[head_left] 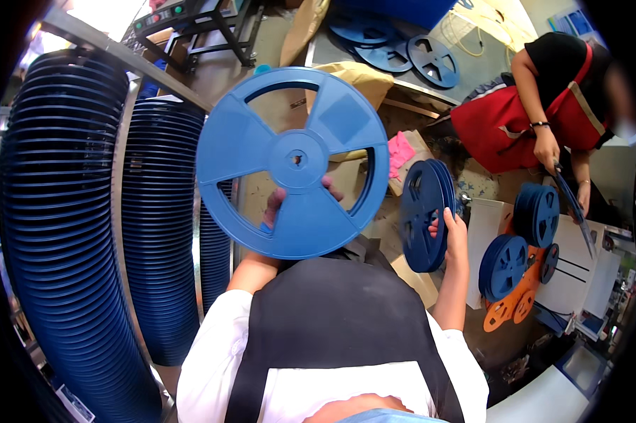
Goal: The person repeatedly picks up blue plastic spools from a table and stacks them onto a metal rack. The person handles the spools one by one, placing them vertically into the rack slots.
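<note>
A large blue plastic reel [298,158] with wide cut-outs and a small centre hole faces me in front of my chest. Behind it, fingers of my left hand [273,207] show through the lower openings, closed on the reel; the rest of that hand is hidden. To the right, my right hand [457,238] grips a small stack of darker blue reels [422,215] by the rim. Its thumb lies on the outer edge, and its fingers show through a cut-out. The two loads are apart from each other.
Tall racked rows of blue reels [57,211] fill the left, beside a metal rail [134,60]. More reels [433,61] lie on a table at the back. At right, a co-worker [529,106] in a red apron holds a dark reel near an orange stand [519,285] bearing reels.
</note>
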`<state>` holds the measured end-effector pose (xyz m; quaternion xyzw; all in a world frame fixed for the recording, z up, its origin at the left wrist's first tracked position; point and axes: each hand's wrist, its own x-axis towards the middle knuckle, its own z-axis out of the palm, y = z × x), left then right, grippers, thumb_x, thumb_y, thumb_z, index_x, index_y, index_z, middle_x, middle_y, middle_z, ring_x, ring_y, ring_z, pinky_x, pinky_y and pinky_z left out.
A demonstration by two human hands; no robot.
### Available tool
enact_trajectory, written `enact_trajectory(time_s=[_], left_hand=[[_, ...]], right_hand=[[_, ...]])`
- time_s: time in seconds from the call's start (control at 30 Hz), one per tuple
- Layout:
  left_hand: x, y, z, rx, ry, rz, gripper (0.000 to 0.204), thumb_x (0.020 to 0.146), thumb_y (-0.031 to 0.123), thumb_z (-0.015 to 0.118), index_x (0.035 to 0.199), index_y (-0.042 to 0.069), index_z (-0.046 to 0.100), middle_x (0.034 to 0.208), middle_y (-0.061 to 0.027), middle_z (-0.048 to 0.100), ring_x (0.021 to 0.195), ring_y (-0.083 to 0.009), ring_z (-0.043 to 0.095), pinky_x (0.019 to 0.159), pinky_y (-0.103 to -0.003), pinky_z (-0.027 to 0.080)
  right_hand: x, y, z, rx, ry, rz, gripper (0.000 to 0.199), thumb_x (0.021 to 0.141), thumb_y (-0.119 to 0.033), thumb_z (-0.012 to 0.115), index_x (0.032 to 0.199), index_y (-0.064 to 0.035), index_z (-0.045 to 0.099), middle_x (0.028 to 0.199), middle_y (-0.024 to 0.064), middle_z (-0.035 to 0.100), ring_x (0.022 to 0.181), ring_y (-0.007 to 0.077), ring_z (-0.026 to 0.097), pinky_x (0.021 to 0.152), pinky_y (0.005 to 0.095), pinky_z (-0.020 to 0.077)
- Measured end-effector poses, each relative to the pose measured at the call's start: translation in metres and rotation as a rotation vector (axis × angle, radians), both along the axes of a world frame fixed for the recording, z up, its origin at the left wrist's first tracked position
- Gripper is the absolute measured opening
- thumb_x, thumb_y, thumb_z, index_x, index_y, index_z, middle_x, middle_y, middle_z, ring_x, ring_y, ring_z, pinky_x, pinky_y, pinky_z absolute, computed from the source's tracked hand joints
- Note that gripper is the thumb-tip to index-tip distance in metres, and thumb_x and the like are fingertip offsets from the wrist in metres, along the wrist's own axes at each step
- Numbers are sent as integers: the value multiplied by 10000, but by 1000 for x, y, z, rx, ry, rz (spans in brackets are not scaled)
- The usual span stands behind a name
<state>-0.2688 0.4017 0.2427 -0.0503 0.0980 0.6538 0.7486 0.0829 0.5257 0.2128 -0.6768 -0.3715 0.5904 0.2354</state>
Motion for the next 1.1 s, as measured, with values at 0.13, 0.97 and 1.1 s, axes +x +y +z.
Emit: enact_trajectory(time_s=[0.13, 0.97, 1.1], left_hand=[[4, 9, 26, -89, 556, 23, 760, 765, 458, 723, 1326, 61, 398, 1169, -92, 522, 1155, -256, 471, 999, -389, 445], [-66, -32, -12, 14, 362, 194, 778, 824, 419, 648, 1395, -14, 346, 1274, -136, 502, 1164, -231, 498, 1043, -382, 381], [-79, -42, -32, -23, 353, 152, 848, 787, 456, 702, 1398, -5, 336, 1363, -131, 442, 1239, -241, 450, 1089, -368, 331]], right_hand=[[-1, -12, 18, 122, 232, -162, 445, 949, -397, 520, 1086, 22, 582, 751, 70, 598, 639, 174, 608, 579, 284, 506], [-19, 8, -1, 170, 1336, -286, 531, 950, -418, 503, 1252, 18, 481, 887, 62, 585, 790, 174, 570, 686, 305, 506], [-22, 10, -4, 140, 1361, -256, 536, 955, -419, 493, 1262, 20, 467, 899, 75, 599, 818, 178, 581, 711, 308, 512]])
